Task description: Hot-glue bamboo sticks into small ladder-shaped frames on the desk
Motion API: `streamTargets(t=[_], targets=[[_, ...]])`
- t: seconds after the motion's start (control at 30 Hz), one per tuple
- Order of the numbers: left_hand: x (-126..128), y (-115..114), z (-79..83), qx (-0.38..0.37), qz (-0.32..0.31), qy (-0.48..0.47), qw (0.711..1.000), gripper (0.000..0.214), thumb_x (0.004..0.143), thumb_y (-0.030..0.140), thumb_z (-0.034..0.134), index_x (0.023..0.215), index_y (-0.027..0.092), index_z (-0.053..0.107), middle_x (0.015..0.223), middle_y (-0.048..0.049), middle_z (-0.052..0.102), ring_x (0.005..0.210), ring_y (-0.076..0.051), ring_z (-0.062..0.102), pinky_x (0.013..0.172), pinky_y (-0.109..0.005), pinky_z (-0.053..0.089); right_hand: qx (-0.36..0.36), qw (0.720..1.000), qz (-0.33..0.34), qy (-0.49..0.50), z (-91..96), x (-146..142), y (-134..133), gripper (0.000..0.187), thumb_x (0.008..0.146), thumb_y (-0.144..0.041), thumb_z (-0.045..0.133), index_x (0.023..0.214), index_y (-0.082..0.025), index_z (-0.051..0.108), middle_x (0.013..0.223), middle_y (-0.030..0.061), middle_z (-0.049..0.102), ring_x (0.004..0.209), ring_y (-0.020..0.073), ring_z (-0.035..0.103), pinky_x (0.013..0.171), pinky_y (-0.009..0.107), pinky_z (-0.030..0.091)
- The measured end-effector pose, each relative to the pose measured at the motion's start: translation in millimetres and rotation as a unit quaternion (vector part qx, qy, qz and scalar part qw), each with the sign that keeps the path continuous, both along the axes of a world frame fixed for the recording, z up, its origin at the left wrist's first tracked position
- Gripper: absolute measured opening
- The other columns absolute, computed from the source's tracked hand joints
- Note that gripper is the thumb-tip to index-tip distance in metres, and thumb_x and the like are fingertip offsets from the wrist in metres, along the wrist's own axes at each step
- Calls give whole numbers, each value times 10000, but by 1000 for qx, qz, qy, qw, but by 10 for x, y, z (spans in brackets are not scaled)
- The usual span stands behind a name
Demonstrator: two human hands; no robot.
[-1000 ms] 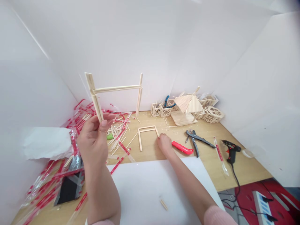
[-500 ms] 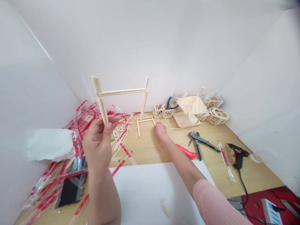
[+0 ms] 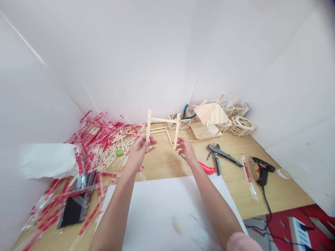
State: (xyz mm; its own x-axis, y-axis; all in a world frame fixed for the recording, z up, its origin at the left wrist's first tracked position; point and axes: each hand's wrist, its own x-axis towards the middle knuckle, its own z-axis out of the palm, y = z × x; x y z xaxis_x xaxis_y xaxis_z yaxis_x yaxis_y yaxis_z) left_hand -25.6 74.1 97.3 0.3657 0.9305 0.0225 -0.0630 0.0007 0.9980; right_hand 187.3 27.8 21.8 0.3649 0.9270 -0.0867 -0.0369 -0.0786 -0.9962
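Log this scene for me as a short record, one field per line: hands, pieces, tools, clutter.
Left hand: grips the left upright of a pale wooden-stick frame
Right hand: at that frame's right upright; firmness of grip unclear
Second piece: another pale stick frame, lying on the brown wooden table
Tools at right: red-handled cutter, black long-armed cutting pliers, black glue gun
Clutter at left: red-and-clear plastic wrappers, loose pale sticks

The left hand (image 3: 138,150) partly hides the stick frame (image 3: 163,120).
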Motion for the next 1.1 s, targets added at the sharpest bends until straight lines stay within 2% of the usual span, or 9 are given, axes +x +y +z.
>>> streamTargets(t=[0.13, 0.2, 0.27, 0.37, 0.43, 0.53, 0.67, 0.9, 1.1], targets=[[34, -84, -691, -103, 10, 76, 992, 507, 725, 585, 587, 979, 146, 560, 928, -102, 663, 916, -213, 646, 745, -348, 549, -114, 984, 28, -135, -278, -96, -173, 355, 811, -319, 394, 1037, -134, 597, 869, 68, 692, 615, 132, 596, 439, 191, 391], [6, -167, -934, -102, 44, 160, 981, 413, 809, 513, 515, 960, 133, 571, 898, -105, 656, 859, -194, 648, 717, -324, 538, -140, 963, 40, -229, -408, -150, -225, 280, 804, -308, 458, 931, -139, 641, 778, 46, 686, 637, 141, 595, 515, 206, 409], [-31, -255, -1060, -42, 50, 302, 951, 313, 869, 396, 456, 891, 119, 598, 845, -109, 650, 819, -195, 640, 737, -332, 514, -139, 952, 39, -269, -468, -188, -277, 222, 797, -282, 503, 863, -144, 664, 729, 39, 672, 679, 153, 594, 596, 220, 406], [-74, -381, -1086, 79, 49, 473, 876, 258, 886, 266, 426, 879, 118, 637, 892, -128, 647, 888, -220, 617, 823, -351, 457, -141, 925, 40, -350, -433, -217, -364, 220, 829, -260, 487, 830, -146, 675, 702, 47, 650, 691, 161, 583, 630, 233, 371], [-81, -466, -1067, 111, 51, 510, 851, 255, 885, 228, 422, 949, 125, 645, 943, -126, 648, 924, -222, 606, 840, -335, 435, -147, 890, 44, -430, -380, -229, -424, 247, 855, -258, 461, 797, -148, 674, 719, 61, 635, 693, 161, 577, 625, 236, 354], [-53, -607, -1060, 119, 50, 517, 846, 268, 887, 217, 422, 1044, 145, 627, 963, -99, 646, 930, -208, 599, 820, -303, 427, -149, 851, 36, -502, -339, -249, -503, 256, 878, -252, 436, 835, -155, 670, 829, 82, 616, 730, 160, 577, 628, 237, 352], [20, -818, -1097, 140, 63, 527, 836, 307, 910, 232, 392, 1137, 160, 584, 991, -84, 631, 935, -195, 586, 806, -286, 417, -151, 830, 20, -536, -389, -254, -603, 255, 893, -240, 420, 972, -174, 653, 971, 93, 594, 793, 162, 580, 633, 237, 371], [48, -1078, -1143, 193, 51, 565, 800, 375, 921, 354, 389, 1206, 169, 546, 946, -65, 623, 909, -199, 574, 795, -289, 406, -151, 819, 4, -554, -507, -194, -872, 326, 909, -266, 396, 1138, -189, 615, 924, 75, 597, 774, 169, 583, 628, 251, 408], [61, -1082, -1126, 191, 47, 589, 784, 348, 913, 317, 395, 1190, 165, 542, 937, -57, 620, 862, -195, 580, 756, -295, 412, -157, 816, 5, -557, -473, -210, -901, 349, 922, -282, 373, 1174, -196, 599, 972, 76, 612, 838, 174, 596, 650, 248, 428]])
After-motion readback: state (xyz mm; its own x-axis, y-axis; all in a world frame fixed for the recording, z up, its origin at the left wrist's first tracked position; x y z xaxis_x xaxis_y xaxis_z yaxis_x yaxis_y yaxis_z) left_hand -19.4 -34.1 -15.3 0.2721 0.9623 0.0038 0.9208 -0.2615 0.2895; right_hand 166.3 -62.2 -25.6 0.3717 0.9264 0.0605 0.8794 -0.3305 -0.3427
